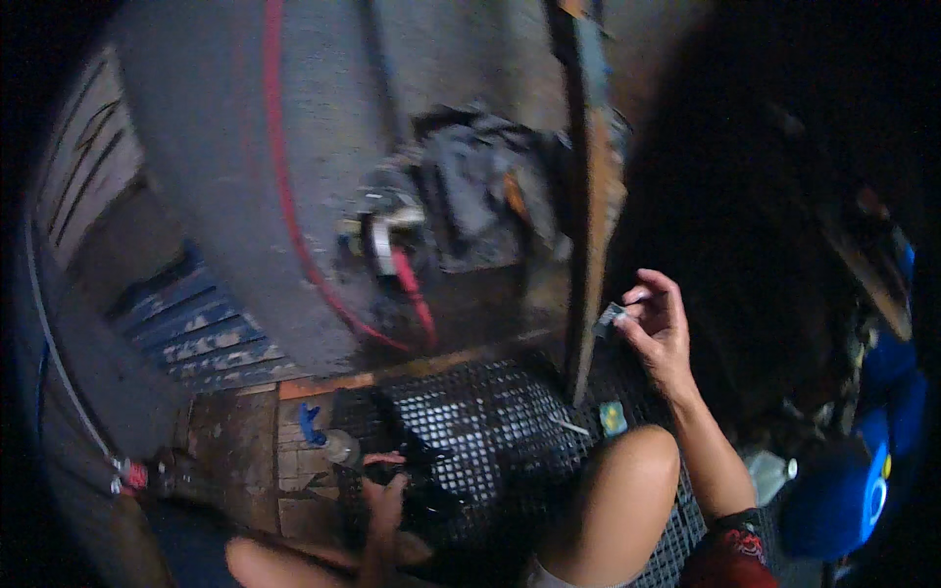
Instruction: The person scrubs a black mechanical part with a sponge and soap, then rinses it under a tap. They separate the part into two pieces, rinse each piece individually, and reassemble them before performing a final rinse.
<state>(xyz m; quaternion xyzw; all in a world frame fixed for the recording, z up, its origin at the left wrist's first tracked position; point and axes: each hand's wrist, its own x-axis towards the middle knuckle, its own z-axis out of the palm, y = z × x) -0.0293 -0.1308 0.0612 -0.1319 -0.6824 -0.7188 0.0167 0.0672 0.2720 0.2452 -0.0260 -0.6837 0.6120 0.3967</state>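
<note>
My right hand is raised beside an upright wooden post. Its thumb and fingers pinch a small flat greyish piece, too blurred to name. Lower down, my left hand is closed round something dark, just above a black grid mat. Black shiny material lies against that hand and hides part of what it holds. A small pale round jar stands close by, and past it a blue plastic piece rests on wooden boards.
A red hose hangs down the grey wall to a pale round device. Dark cloth is heaped behind. To the right are a blue container and a translucent bottle. A yellow-green packet lies near my knee.
</note>
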